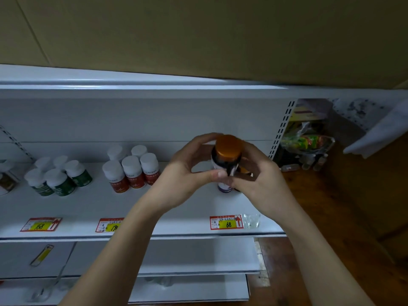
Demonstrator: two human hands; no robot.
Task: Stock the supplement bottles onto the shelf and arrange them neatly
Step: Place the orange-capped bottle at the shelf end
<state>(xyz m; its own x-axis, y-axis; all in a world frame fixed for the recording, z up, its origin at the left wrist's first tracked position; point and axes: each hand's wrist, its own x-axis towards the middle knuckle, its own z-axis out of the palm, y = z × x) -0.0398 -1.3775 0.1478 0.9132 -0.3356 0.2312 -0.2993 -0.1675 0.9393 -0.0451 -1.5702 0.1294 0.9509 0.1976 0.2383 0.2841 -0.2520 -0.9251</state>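
Both hands hold one orange-capped bottle over the white shelf.

The left hand [187, 171] and right hand [260, 177] curl round the orange-capped bottle [227, 160], upright above the shelf [189, 206] near the "68" price tag [226, 222]. Red-labelled bottles [130, 171] and green-labelled bottles [59, 175] stand further left, well apart; nothing lies between.

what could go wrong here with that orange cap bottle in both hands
1. The orange-capped bottle is held in fingertip grips by the left hand and right hand; it might slip and drop onto the shelf.
2. Another bottle sits mostly hidden beneath the hands, so setting this one down blind could knock it over.
3. It could end up out of line with the 68 price tag.
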